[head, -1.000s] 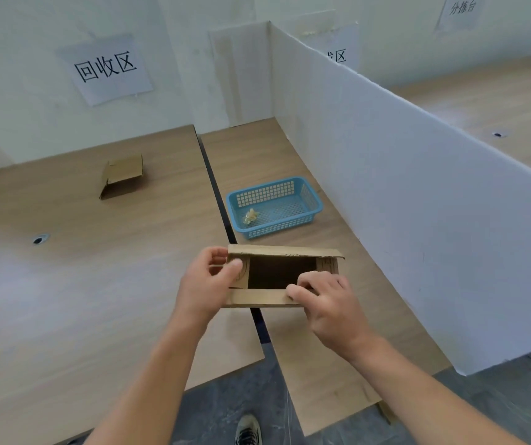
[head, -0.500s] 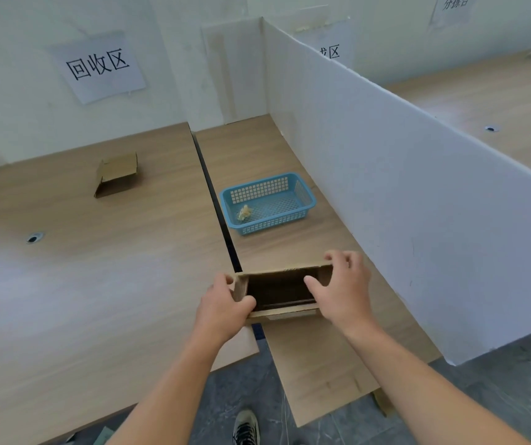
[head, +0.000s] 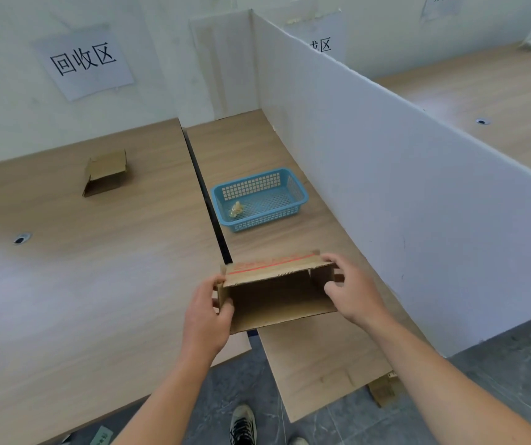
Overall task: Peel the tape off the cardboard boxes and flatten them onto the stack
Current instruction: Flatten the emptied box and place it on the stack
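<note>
A pale wooden surface [head: 65,284] fills the left and centre of the frame and is split by a dark gap running from the upper centre down to the lower centre. A white partition board [head: 386,187] is stood upright along its right side, from the upper centre to the right edge. A paper sign [head: 82,59] printed with 回收区 is fixed to the wall in the upper left.

An open cardboard box [head: 277,293] is held at the lower centre, above the near edge of the surface and over the gap. Its open end is turned toward the camera, and a red printed stripe is seen along its top face. Its left wall is gripped by the left hand [head: 208,316] with curled fingers. Its right end is gripped by the right hand [head: 350,290], with the fingers hooked over the far top corner.

A blue plastic basket [head: 259,199] is set at the centre, just right of the gap, and a crumpled wad of tape [head: 236,209] lies in its near left corner. A folded cardboard box [head: 105,171] lies in the upper left, well apart from the hands.
</note>
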